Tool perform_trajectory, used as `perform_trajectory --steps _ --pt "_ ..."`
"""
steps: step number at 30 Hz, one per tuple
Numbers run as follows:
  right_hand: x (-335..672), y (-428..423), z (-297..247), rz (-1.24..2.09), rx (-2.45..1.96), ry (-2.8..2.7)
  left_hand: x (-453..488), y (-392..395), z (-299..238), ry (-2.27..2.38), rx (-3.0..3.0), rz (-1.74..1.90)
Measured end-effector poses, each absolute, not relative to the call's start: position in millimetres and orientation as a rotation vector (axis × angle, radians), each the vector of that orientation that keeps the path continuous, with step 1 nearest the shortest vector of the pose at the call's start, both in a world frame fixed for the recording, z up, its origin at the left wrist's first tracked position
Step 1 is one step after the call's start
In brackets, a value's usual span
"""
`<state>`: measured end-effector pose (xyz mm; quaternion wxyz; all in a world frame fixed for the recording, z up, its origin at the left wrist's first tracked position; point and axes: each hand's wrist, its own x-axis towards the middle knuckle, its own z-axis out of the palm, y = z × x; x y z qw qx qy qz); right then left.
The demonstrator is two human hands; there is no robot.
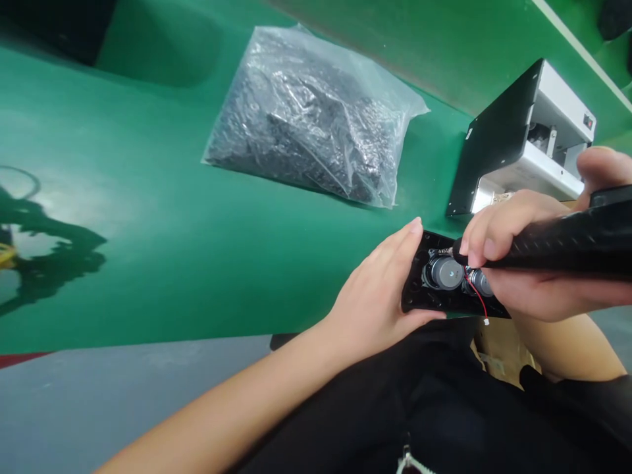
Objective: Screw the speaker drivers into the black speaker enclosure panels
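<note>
Green worktop; black housing right of frame centre
Left hand grasping its left end; right hand clenched round black driver; possible slip if tilted, nicking red wire.

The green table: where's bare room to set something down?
Widest on the green table: between the dark shape at the left edge, the plastic bag and the left hand. Crowded at right, where the right hand, black tool, black housing and boxy machine cluster.
</note>
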<state>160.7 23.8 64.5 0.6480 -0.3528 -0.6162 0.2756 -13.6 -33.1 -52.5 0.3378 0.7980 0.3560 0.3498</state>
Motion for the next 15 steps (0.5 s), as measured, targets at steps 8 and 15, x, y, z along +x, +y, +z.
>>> perform_trajectory --steps 8,15 --pt "152.1 34.4 57.0 0.414 -0.849 -1.416 -12.9 -32.5 -55.3 0.925 2.064 0.959" --pt "160.9 24.5 56.4 0.587 -1.06 -1.395 -13.0 -32.4 -53.5 0.926 2.065 0.945"
